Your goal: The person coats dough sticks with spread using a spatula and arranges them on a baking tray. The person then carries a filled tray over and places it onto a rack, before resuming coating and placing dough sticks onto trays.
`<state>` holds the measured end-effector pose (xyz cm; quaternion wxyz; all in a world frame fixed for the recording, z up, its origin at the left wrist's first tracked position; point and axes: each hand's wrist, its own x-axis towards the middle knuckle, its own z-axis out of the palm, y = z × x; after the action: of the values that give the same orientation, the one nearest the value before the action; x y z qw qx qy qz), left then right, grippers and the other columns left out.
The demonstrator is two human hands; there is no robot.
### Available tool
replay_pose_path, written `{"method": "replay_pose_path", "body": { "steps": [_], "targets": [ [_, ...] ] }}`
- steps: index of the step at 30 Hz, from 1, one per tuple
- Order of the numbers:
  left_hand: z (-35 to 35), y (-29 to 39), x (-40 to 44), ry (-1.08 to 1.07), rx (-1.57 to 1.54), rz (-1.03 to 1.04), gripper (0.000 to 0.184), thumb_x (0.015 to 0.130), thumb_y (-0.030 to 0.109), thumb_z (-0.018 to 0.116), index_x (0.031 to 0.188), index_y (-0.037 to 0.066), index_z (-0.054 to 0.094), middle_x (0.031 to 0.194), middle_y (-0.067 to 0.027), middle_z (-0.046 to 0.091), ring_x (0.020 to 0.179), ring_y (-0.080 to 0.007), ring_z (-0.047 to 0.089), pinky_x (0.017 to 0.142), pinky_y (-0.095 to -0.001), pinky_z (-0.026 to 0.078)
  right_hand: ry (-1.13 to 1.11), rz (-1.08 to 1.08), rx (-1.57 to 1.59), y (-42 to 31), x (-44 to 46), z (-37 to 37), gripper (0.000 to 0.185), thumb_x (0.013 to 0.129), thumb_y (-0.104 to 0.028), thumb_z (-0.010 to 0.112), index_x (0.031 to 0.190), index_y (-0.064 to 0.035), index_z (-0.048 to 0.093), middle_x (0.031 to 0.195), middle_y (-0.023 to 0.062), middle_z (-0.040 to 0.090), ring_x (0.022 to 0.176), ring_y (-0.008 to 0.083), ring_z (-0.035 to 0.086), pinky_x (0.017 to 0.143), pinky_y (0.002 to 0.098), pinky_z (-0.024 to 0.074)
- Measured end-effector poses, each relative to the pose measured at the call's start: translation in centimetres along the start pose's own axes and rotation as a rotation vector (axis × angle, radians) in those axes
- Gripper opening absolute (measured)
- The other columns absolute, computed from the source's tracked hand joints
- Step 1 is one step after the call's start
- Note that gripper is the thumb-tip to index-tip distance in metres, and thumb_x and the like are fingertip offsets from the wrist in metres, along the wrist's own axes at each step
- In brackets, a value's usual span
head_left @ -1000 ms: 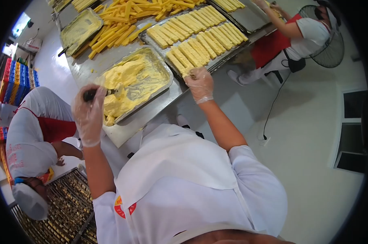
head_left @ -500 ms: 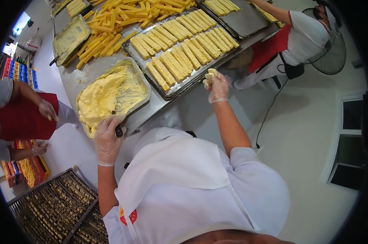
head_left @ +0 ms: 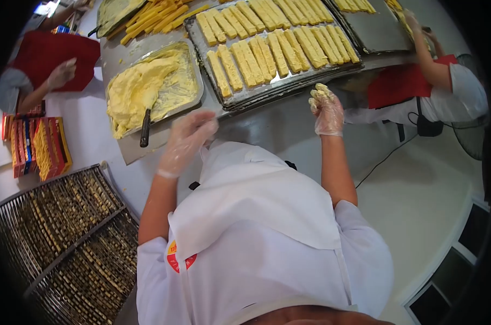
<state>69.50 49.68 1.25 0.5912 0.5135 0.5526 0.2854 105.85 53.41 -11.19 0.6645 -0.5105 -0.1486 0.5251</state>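
Observation:
My left hand (head_left: 188,138), in a clear plastic glove, is held in the air right of the spatula with its fingers loosely bent and apart from the handle; it is slightly blurred and nothing shows in it. The dark-handled spatula (head_left: 146,127) rests its blade in the yellow cream (head_left: 129,97), its handle over the rim of the metal pan (head_left: 201,89). My gloved right hand (head_left: 329,114) is raised in front of the baking tray (head_left: 234,100), its fingers curled and smeared with cream; its palm is hidden. Rows of cream-coated sticks (head_left: 256,59) lie on the tray.
Uncoated yellow sticks (head_left: 156,19) are piled behind the pan. One co-worker in a red apron (head_left: 56,59) stands at the left, another person (head_left: 446,92) at the right. A large rack of sticks (head_left: 66,238) and stacked boxes (head_left: 39,146) are at lower left.
My left hand has let go of the spatula and moved right, leaving it in the pan. My right hand stays raised with cream on its fingers. The view has shifted.

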Motion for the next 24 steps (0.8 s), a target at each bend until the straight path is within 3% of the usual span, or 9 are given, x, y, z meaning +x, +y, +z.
{"method": "replay_pose_path", "body": {
  "steps": [5,8,11,18,24],
  "targets": [
    [2.9,-4.4,3.6,0.197,-0.308,-0.141,0.054,0.092,0.020,0.065,0.137,-0.007,0.050,0.106,-0.0070,0.060,0.082,-0.0134,0.060,0.070,-0.0270,0.052,-0.006,0.029,-0.049,-0.3,0.1,-0.8,0.024,0.093,-0.002,0.064,0.117,-0.0003,0.065,0.093,0.0125,0.071,0.066,0.0184,0.065,0.049,0.0251,0.0435],
    [2.8,-5.0,5.2,0.179,-0.410,-0.120,0.056,0.091,0.017,0.064,0.139,-0.006,0.048,0.107,-0.0071,0.058,0.081,-0.0140,0.059,0.069,-0.0271,0.053,-0.085,0.040,-0.015,0.1,0.3,-1.5,0.024,0.094,-0.003,0.064,0.117,-0.0002,0.065,0.093,0.0116,0.071,0.068,0.0178,0.065,0.049,0.0249,0.0442],
    [2.9,-5.4,6.2,0.170,-0.432,-0.070,0.059,0.091,0.015,0.064,0.142,-0.006,0.045,0.105,-0.0063,0.057,0.081,-0.0143,0.060,0.068,-0.0275,0.053,-0.053,0.046,0.006,-0.2,-0.3,-0.1,0.024,0.093,-0.001,0.064,0.117,-0.0006,0.063,0.090,0.0099,0.069,0.065,0.0169,0.062,0.049,0.0259,0.0446],
    [3.0,-2.9,5.7,0.176,-0.407,-0.132,0.067,0.091,0.017,0.065,0.146,-0.009,0.037,0.122,-0.0130,0.060,0.083,-0.0151,0.062,0.064,-0.0273,0.051,0.166,-0.082,0.072,-5.0,3.2,1.2,0.023,0.092,0.004,0.061,0.114,-0.0017,0.058,0.087,0.0078,0.064,0.063,0.0188,0.062,0.049,0.0282,0.0480],
    [3.2,-1.4,4.8,0.191,-0.438,-0.162,0.073,0.092,0.020,0.067,0.148,-0.011,0.032,0.129,-0.0160,0.059,0.085,-0.0144,0.063,0.063,-0.0268,0.049,0.134,0.127,0.074,-5.5,5.0,0.7,0.019,0.092,-0.002,0.062,0.111,-0.0041,0.059,0.087,0.0078,0.065,0.069,0.0232,0.068,0.057,0.0327,0.0575]
  ]
}}
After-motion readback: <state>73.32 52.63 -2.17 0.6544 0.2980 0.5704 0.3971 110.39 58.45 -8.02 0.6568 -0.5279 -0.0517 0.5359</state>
